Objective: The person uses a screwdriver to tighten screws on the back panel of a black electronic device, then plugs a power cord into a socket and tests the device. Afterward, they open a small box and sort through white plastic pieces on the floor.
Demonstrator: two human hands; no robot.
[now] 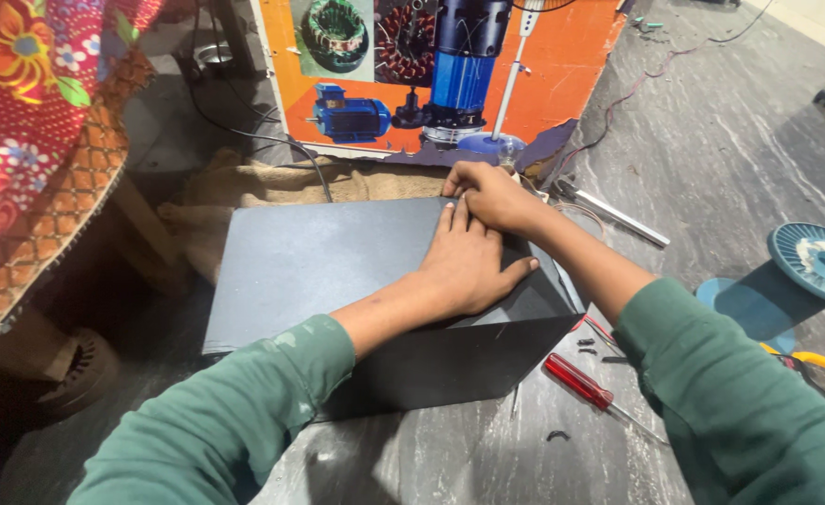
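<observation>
On the floor (730, 140), left hand (468, 266) presses flat on the smooth dark sheet (319, 262); right hand (492, 194) pinches its far edge.

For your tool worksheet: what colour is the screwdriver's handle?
Red, seen best in the head view: the screwdriver lies on the floor beside the dark sheet.

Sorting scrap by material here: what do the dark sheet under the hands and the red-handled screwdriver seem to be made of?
The dark sheet looks like matte grey-black card or insulating paper: it folds sharply under the left hand and right hand, without shine. The red-handled screwdriver seems glossy translucent plastic with a thin bare metal shaft.
</observation>
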